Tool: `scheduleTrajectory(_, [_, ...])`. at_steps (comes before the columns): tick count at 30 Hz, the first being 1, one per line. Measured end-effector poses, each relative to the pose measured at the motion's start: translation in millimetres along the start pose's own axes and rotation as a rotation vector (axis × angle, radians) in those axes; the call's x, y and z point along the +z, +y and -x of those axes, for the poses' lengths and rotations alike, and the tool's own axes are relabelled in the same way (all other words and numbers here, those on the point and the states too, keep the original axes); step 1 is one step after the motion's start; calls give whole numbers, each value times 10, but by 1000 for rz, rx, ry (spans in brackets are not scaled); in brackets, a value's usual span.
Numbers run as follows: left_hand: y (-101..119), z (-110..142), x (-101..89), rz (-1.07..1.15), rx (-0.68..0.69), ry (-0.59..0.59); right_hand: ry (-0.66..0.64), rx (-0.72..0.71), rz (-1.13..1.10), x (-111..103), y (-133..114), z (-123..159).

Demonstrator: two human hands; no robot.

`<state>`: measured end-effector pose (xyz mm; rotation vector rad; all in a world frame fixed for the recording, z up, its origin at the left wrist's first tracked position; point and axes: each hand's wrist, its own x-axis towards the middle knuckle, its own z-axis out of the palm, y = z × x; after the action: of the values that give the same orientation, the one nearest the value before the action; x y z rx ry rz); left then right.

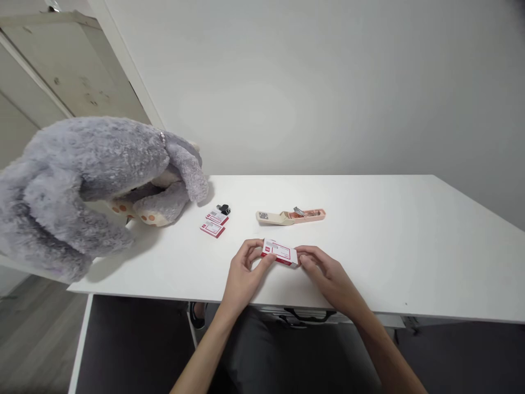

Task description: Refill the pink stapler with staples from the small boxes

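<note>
A small white and red box of staples point(280, 250) is held just above the table near its front edge. My left hand point(246, 271) grips its left end, thumb on the near side and fingers behind. At the box's right end, my right hand point(324, 272) has its thumb and fingertips closed on or against the end flap; exactly what they pinch is hidden. Beyond the hands lies a stapler point(290, 217), swung wide open, with a cream half to the left and a pink half with metal parts to the right.
Two similar red and white boxes point(212, 228) lie left of the stapler, with a small black staple remover point(223, 209) behind them. A large grey plush toy point(102, 158) leans over the left end of the white table point(389, 241). A wall point(287, 82) stands behind.
</note>
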<state>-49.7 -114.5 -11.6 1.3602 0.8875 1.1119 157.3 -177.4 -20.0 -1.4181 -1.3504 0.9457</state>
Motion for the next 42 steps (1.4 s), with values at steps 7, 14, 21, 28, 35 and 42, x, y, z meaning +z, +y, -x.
scheduleTrajectory(7, [5,23,-20,-76,0,-23,36,-51,-20,4,36,11])
scheduleTrajectory(14, [46,50,7,-73,1,-84,83,-208,49,0,54,6])
scheduleTrajectory(21, [42,69,16,-50,1,-62,244,-154,102,57,163,-16])
scheduleTrajectory(28, [73,96,21,-20,55,-125,250,-155,166,57,153,-22])
scheduleTrajectory(35, [99,111,29,-73,69,-136,252,-165,158,53,167,-20])
scheduleTrajectory(42, [16,86,17,-137,83,-62,329,-58,-58,21,158,-1])
